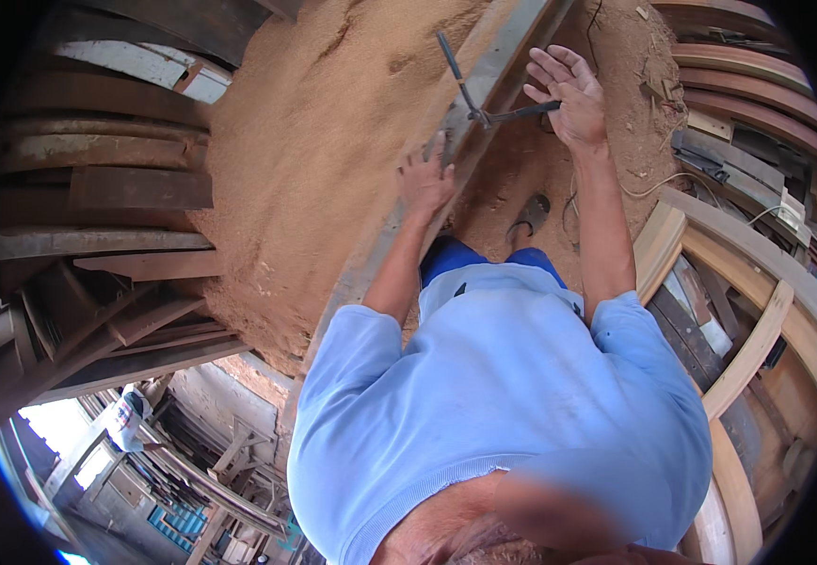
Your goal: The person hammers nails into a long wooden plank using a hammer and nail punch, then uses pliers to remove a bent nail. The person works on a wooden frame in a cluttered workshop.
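Note:
Across the middle runs a long grey wooden beam (pixel 514 52), slanting from the far right toward me. My left hand (pixel 425 179) lies flat on it, fingers spread and holding nothing. Just beyond its fingertips, a pincer-like tool (pixel 482 117) with two long dark handles stands spread wide at the beam. One handle points up and away to the left; the other reaches right to my right hand (pixel 570 96). That hand's fingers are stretched out, and the handle's end meets the palm near the thumb. What the tool's jaws touch is too small to tell.
A big heap of sawdust (pixel 305 160) fills the space left of the beam. Dark planks (pixel 140 188) are stacked farther left. Curved wooden frames (pixel 752 348) and boards (pixel 757 89) stand on the right. My sandalled foot (pixel 531 217) is on the dusty ground; a person (pixel 129 419) is at lower left.

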The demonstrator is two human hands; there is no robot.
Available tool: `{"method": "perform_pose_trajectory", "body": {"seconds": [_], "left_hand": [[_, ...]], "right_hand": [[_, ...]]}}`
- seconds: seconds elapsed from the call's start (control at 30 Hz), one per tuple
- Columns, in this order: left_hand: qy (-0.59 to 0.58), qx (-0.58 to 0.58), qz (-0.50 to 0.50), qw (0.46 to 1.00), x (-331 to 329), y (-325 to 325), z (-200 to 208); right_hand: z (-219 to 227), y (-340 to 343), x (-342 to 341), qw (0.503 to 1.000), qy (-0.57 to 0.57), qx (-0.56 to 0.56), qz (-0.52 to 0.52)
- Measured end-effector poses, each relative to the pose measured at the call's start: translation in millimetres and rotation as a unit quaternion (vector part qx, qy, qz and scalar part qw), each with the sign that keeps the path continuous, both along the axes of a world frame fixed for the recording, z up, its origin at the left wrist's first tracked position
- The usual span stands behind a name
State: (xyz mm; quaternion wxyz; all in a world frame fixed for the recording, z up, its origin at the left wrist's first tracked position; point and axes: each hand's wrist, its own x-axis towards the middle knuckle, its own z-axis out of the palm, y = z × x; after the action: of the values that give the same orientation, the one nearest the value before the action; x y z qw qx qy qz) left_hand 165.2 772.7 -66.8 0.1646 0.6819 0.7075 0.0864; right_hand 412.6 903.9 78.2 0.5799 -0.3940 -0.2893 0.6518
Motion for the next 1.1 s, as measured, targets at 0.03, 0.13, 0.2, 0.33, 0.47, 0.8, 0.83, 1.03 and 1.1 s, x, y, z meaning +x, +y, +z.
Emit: {"method": "perform_pose_trajectory", "body": {"seconds": [0.03,0.13,0.2,0.33,0.47,0.8,0.83,1.03,1.1], "left_hand": [[0.008,0.014,0.000,1.000,-1.5,-1.2,-3.4],[0.034,0.007,0.009,0.999,5.9,-2.9,-1.3],[0.050,-0.001,0.010,0.999,4.7,-4.3,2.1],[0.041,-0.016,0.024,0.999,17.5,4.6,14.7],[0.020,-0.036,0.028,0.999,11.6,6.8,17.6],[-0.555,0.115,0.396,0.722,-5.1,29.8,-2.2],[-0.706,0.144,0.411,0.558,-4.2,45.0,19.0],[-0.793,0.286,0.345,0.412,-16.2,45.6,82.1],[-0.709,0.316,0.358,0.520,-12.5,31.8,85.2]], "right_hand": [[3.1,2.9,16.1,1.000,0.013,-0.005,0.011],[18.0,19.5,48.9,1.000,0.011,-0.013,0.023],[8.3,36.9,69.7,0.998,-0.031,0.020,0.044],[11.8,66.5,74.5,0.994,-0.062,0.008,0.085],[26.5,88.7,40.0,0.978,-0.025,0.061,0.199],[92.4,89.8,-107.0,0.851,-0.065,0.124,0.505],[94.9,85.5,-116.8,0.835,-0.076,0.135,0.528],[89.1,76.8,-173.7,0.770,-0.038,0.131,0.624],[82.3,76.5,-187.5,0.770,-0.057,0.118,0.624]]}}
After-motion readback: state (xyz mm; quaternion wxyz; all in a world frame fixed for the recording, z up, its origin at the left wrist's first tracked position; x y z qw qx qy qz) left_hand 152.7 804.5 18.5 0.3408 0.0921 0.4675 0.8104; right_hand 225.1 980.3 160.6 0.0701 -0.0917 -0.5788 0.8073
